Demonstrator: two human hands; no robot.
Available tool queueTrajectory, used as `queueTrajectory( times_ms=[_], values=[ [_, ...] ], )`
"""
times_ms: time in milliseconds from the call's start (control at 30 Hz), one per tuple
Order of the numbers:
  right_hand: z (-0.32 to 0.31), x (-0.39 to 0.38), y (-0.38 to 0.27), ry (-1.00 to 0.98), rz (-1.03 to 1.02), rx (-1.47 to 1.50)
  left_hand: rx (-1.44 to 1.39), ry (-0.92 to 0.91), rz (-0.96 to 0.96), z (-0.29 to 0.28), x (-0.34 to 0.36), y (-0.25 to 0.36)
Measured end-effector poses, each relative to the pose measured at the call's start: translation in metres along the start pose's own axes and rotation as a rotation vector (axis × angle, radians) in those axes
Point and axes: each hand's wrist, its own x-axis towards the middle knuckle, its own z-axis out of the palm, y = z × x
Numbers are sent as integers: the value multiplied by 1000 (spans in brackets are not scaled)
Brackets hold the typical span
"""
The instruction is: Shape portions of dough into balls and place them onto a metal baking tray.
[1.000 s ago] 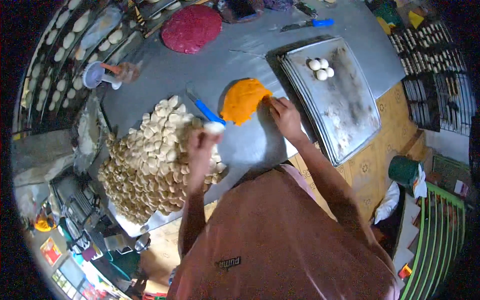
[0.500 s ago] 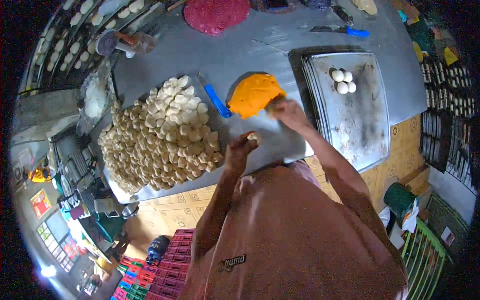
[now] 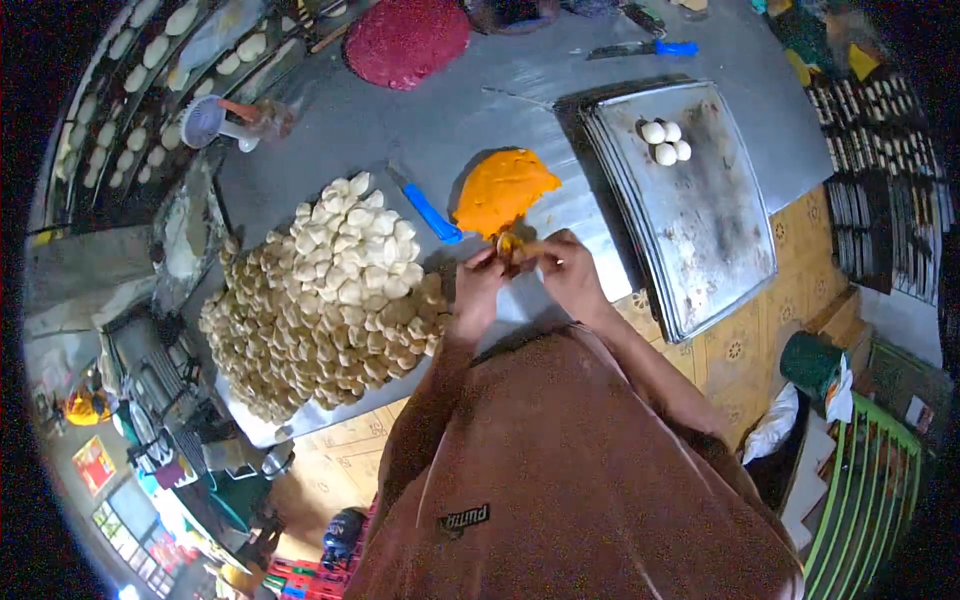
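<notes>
My left hand [image 3: 477,280] is closed round a small piece of dough [image 3: 508,243] with orange filling on it, just in front of the orange mass of filling [image 3: 503,190]. My right hand [image 3: 573,272] comes in from the other side, fingers pinched on a small tan spatula-like tool [image 3: 537,249] whose tip meets the dough piece. Its exact shape is partly hidden by the fingers. Left of my hands lies a large heap of small pale dough pieces [image 3: 325,305]. A blue-handled knife [image 3: 432,213] rests between heap and filling.
Stacked metal trays [image 3: 705,225] stand at the right, with several white dough balls [image 3: 665,142] on top. Far back on the metal table [image 3: 350,130] are a magenta mass [image 3: 405,42], another blue-handled knife [image 3: 650,48] and, farther left, a small white fan-like object [image 3: 203,122].
My right hand has moved left from the orange filling's right edge to the dough piece in my left hand. Both hands are now close together, and orange filling shows on the dough.
</notes>
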Motion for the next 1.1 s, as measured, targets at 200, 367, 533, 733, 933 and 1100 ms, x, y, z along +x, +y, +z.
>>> queueTrajectory(
  times_ms=[200, 367, 533, 733, 933, 1100],
  values=[
    [-1, 0, -6, -161, 66, -42, 192, -271, -133, -15, -7, 20],
    [-12, -2, -17, -257, 151, 449, 854, -100, 141, -10, -15, 25],
    [-18, 12, -11, -77, -143, 205, 597, -114, 173, -4, -17, 10],
    [-9, 25, 33, -378, -144, 27, 856, -203, 165, -3, -9, -6],
    [-23, 22, 45, -596, -182, -60, 594, -221, 169, 3, -20, -22],
    [-21, 8, 50, -435, 47, -71, 1042, -266, 610, 10, -13, -9]
  ],
)
